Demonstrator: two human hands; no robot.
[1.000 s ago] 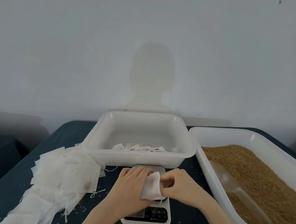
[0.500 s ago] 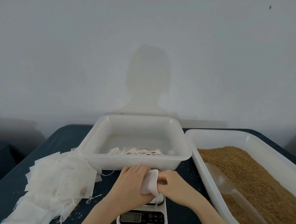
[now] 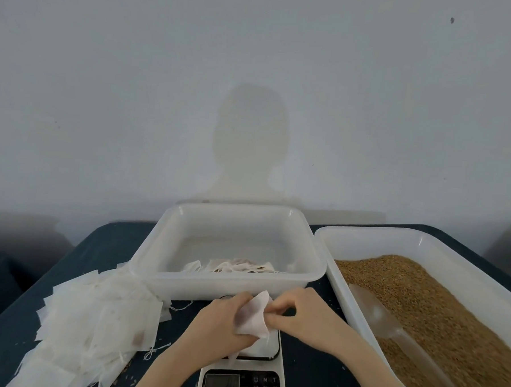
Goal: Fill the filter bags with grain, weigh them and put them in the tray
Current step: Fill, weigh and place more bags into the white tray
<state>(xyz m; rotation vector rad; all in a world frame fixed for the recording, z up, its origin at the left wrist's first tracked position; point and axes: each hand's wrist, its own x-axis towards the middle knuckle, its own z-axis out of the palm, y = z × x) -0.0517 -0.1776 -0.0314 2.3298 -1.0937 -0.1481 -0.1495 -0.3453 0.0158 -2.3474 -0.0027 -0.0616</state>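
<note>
Filter bag (image 3: 252, 317), pinched between left hand (image 3: 222, 324) and right hand (image 3: 301, 321) above the scale (image 3: 243, 380) at the table's (image 3: 103, 244) near edge, looks unfilled, while few bags lie in the tray (image 3: 226, 283), grain (image 3: 425, 314) and a stack of empty bags (image 3: 93, 318) remain, grey wall (image 3: 254, 75) behind.

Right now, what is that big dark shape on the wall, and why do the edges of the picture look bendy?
In the head view, the dark shape on the wall is a person's shadow, cast by light from behind; the wide-angle lens curves the table edge and the grain tray; the scale display is too dim to read.
</note>
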